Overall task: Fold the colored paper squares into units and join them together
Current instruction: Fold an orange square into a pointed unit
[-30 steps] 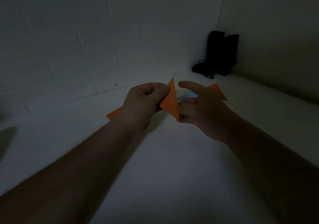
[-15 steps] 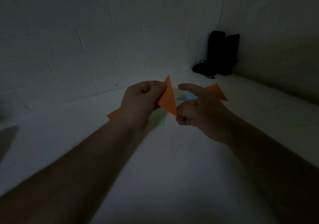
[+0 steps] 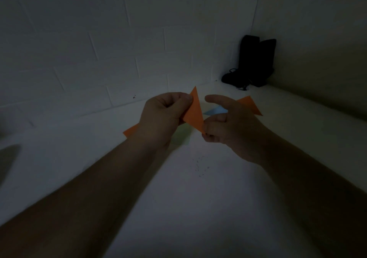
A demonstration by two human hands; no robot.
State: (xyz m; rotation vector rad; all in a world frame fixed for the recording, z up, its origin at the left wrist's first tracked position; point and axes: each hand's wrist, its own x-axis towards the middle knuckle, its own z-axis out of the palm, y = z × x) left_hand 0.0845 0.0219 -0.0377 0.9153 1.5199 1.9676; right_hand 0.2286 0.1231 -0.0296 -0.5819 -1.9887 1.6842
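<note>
An orange paper folded into a triangle (image 3: 194,113) is held up above the white table (image 3: 198,208), between both hands. My left hand (image 3: 162,116) pinches its left edge between thumb and fingers. My right hand (image 3: 226,126) pinches its lower tip with curled fingers, the thumb lifted clear. An orange piece (image 3: 250,105) lies on the table behind my right hand, partly hidden. Another orange piece (image 3: 130,131) shows past my left wrist. A light blue paper (image 3: 215,110) lies between the hands, and a pale green paper (image 3: 181,138) lies under the left hand.
A black bag or case (image 3: 254,63) stands in the far right corner against the white brick wall (image 3: 99,49). Small dark specks (image 3: 200,165) dot the table in front of the hands. A dark shadow falls at the far left edge.
The orange triangle has tilted and risen slightly, its top point now further up and left. Both hands keep their hold; the right thumb stays raised.
</note>
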